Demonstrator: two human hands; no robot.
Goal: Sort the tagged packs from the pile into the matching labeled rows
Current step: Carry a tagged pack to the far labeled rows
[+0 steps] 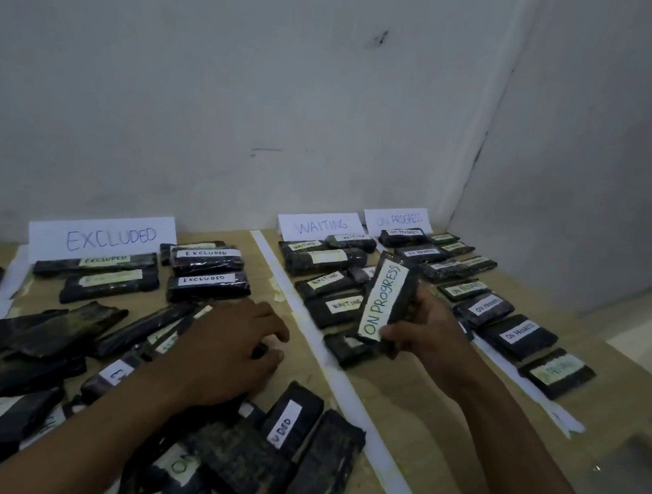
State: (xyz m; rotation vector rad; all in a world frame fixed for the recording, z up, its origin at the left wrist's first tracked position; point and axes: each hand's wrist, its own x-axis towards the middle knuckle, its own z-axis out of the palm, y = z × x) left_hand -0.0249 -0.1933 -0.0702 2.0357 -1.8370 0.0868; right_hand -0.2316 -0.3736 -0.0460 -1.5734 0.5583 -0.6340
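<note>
ON PROGRESS pack [385, 300] tilted in right hand [424, 335], seemingly over WAITING row [330, 286]

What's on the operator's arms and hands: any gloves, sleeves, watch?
Nothing worn that shows. The left hand and right hand are bare: no gloves, rings or tape. The left forearm and right forearm are bare to the frame edge: no sleeve cuff, watch or wristband in view.

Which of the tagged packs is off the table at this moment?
The pack tagged ON PROGRESS, gripped by the right hand above the WAITING row; all other packs lie on the table.
</note>
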